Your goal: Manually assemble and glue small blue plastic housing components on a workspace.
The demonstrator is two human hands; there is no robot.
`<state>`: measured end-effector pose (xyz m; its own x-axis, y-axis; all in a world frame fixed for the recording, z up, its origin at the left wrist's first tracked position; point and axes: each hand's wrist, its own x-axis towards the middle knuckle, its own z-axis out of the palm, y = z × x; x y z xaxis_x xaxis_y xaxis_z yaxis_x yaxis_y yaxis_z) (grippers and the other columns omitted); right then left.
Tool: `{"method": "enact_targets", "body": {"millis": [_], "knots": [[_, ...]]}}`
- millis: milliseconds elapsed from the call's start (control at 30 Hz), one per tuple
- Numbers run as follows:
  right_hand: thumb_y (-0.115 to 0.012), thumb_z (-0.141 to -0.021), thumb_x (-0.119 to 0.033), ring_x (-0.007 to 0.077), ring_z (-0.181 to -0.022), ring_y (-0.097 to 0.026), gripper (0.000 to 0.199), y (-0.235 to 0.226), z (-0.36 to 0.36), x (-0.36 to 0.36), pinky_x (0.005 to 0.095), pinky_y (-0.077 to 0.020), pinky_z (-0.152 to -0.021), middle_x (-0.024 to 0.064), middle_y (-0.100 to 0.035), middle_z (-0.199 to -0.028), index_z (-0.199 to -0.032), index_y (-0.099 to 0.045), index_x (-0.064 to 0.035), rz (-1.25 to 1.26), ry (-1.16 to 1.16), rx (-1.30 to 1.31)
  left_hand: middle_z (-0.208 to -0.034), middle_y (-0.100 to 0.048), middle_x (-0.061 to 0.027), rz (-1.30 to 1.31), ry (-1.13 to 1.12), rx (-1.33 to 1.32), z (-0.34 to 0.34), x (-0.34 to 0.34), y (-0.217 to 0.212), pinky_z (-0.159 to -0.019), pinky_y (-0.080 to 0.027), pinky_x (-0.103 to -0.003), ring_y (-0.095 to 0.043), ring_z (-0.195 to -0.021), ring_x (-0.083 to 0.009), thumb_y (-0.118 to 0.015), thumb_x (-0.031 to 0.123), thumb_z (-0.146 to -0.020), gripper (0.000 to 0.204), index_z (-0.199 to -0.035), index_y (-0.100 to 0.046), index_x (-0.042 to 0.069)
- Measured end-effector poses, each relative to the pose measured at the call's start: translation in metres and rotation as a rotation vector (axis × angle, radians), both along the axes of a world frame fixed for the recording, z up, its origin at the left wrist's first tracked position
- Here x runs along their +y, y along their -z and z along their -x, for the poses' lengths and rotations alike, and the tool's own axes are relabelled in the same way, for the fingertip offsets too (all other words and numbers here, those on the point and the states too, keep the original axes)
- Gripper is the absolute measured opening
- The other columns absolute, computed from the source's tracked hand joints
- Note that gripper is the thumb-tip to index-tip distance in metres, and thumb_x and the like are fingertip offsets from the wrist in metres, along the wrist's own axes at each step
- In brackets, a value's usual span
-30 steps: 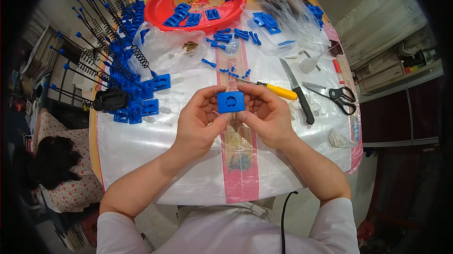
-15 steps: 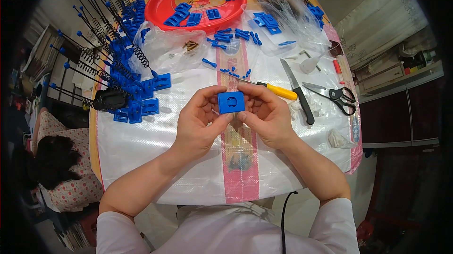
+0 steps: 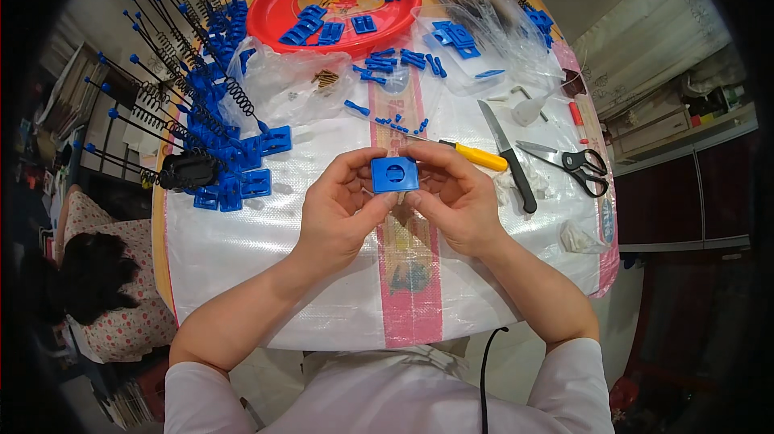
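Observation:
Between both hands, over the middle of the table, is a small blue plastic block with a round recess in its face. My left hand closes on its left side, thumb at the lower edge. My right hand grips the right side in the same way. The fingers behind the block are partly hidden. Just beyond the hands lie a screwdriver with a yellow handle and several tiny blue pieces. One blue peg-like part lies apart, left of the tiny pieces.
A red basin of blue parts stands at the back. Spring-and-rod assemblies on blue bases crowd the left. A knife and scissors lie right. Plastic bags, brass-coloured screws and more blue parts sit farther back.
The blue block has tilted slightly in my fingers, its face turning a little. Both hands stay almost where they were.

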<state>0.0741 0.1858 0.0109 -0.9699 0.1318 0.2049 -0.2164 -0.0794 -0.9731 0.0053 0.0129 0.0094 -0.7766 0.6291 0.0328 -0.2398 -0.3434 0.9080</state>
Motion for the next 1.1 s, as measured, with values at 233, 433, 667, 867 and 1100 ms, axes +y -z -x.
{"method": "enact_targets", "body": {"millis": [233, 433, 667, 867, 1100], "knots": [[-0.064, -0.091, 0.005, 0.0156, -0.101, -0.062, 0.032, 0.007, -0.002, 0.007, 0.0281, -0.0532, -0.084, 0.0102, -0.056, -0.124, -0.123, -0.060, 0.0030, 0.037, -0.008, 0.074, -0.105, -0.065, -0.0091, 0.019, 0.080, -0.054, 0.003, -0.005, 0.007, -0.074, -0.054, -0.024, -0.064, -0.090, -0.0110, -0.069, 0.006, -0.093, 0.037, -0.125, -0.053, -0.004], [-0.061, -0.094, 0.004, 0.0124, -0.090, -0.063, 0.018, 0.007, -0.003, 0.005, 0.0259, -0.0533, -0.076, 0.0082, -0.062, -0.110, -0.112, -0.063, 0.0036, 0.084, 0.011, 0.047, -0.106, -0.067, -0.0099, -0.044, 0.085, -0.067, 0.003, -0.006, 0.010, -0.072, -0.054, -0.025, -0.064, -0.087, -0.0108, -0.067, 0.012, -0.095, 0.038, -0.127, -0.055, -0.003], [-0.062, -0.094, 0.002, 0.0120, -0.090, -0.064, 0.016, 0.003, -0.004, 0.001, 0.0262, -0.0541, -0.078, 0.0076, -0.065, -0.106, -0.110, -0.063, 0.0025, 0.142, 0.062, 0.003, -0.110, -0.066, -0.0104, -0.053, -0.019, 0.075, 0.002, -0.004, 0.012, -0.075, -0.055, -0.027, -0.065, -0.087, -0.0130, -0.063, 0.005, -0.096, 0.030, -0.124, -0.057, -0.003], [-0.065, -0.093, -0.001, 0.0150, -0.101, -0.063, 0.018, 0.009, -0.003, 0.007, 0.0288, -0.0526, -0.088, 0.0086, -0.065, -0.108, -0.111, -0.064, 0.0012, -0.091, 0.054, 0.128, -0.107, -0.065, -0.0084, -0.066, -0.033, 0.167, 0.004, -0.002, 0.014, -0.075, -0.055, -0.025, -0.064, -0.089, -0.0121, -0.060, -0.002, -0.096, 0.022, -0.117, -0.059, -0.002], [-0.065, -0.090, 0.004, 0.0168, -0.103, -0.063, 0.019, 0.010, -0.003, 0.005, 0.0298, -0.0517, -0.091, 0.0115, -0.063, -0.112, -0.109, -0.063, 0.0021, -0.025, 0.047, 0.154, -0.111, -0.062, -0.0108, -0.178, -0.019, 0.114, -0.001, 0.001, 0.005, -0.087, -0.057, -0.030, -0.064, -0.100, -0.0170, -0.060, -0.007, -0.094, 0.022, -0.115, -0.059, -0.004]]}}
